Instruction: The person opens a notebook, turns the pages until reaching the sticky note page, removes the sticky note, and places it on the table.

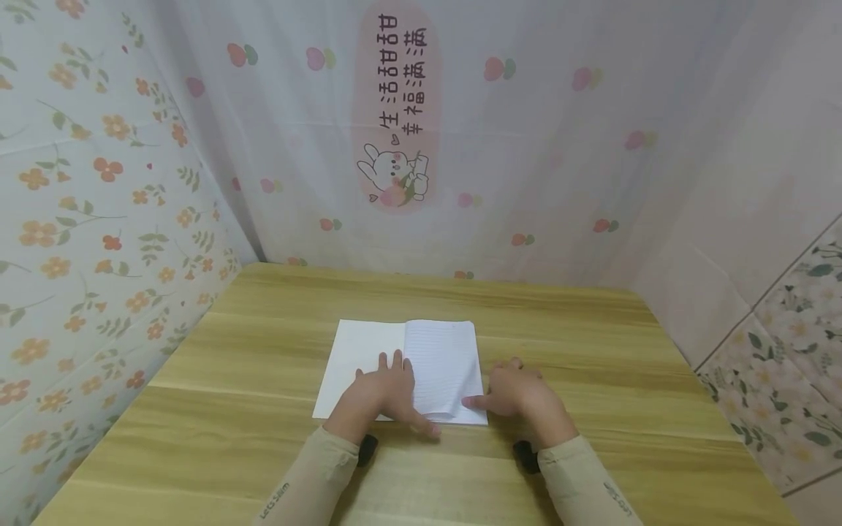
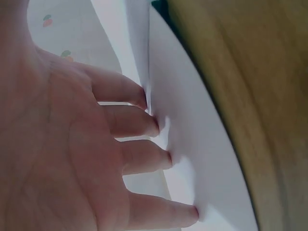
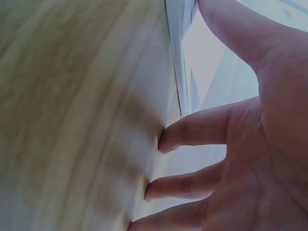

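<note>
An open notebook (image 1: 358,351) lies on the wooden table, its left side blank and white. On its right side is a lined page (image 1: 435,354), whose lower right corner curls up from the sheets below. My left hand (image 1: 392,387) has its fingers spread, with fingertips touching the notebook near the centre fold and the thumb reaching past its lower edge. In the left wrist view, those fingertips press on the white paper (image 2: 187,115). Beside the right edge, my right hand (image 1: 513,387) rests its fingertips on the table. Its thumb reaches onto the notebook by the curled corner.
The wooden table (image 1: 592,351) extends around the notebook on every side. A printed curtain (image 1: 526,168) hangs behind the back edge, and a flowered cloth (image 1: 85,219) hangs on the left. Black bands (image 1: 526,456) show at my wrists.
</note>
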`<state>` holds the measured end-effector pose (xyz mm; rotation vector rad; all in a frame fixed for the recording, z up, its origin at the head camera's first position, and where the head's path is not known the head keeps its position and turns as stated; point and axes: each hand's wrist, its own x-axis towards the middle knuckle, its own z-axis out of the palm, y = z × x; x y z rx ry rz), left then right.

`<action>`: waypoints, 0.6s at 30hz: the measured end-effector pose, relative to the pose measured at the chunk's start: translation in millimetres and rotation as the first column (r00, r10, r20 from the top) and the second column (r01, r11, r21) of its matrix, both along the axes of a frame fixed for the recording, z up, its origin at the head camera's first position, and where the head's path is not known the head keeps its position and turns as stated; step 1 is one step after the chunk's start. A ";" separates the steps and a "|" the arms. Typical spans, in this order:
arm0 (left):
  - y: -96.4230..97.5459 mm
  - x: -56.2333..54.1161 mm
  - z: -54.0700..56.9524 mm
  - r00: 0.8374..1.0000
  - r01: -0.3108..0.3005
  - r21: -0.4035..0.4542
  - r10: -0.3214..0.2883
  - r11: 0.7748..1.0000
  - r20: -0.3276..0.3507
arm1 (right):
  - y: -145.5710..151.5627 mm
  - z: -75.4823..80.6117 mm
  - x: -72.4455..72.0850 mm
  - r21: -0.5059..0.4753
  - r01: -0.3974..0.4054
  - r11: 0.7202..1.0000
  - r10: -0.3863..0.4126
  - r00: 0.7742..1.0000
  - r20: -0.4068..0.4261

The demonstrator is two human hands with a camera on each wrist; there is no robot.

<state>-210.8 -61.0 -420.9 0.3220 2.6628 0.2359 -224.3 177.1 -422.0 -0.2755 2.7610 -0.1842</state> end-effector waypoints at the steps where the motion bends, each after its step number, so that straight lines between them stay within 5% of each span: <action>1: 0.6 0.4 0.0 1.000 0.002 -0.008 -0.002 1.000 0.003 | -0.6 0.7 -0.2 -0.009 0.005 1.000 -0.004 1.000 0.007; 18: 5.3 -0.5 -6.7 0.999 -0.030 -0.015 0.030 0.999 -0.011 | -4.7 1.9 -2.9 -0.052 0.024 0.998 -0.022 0.999 0.024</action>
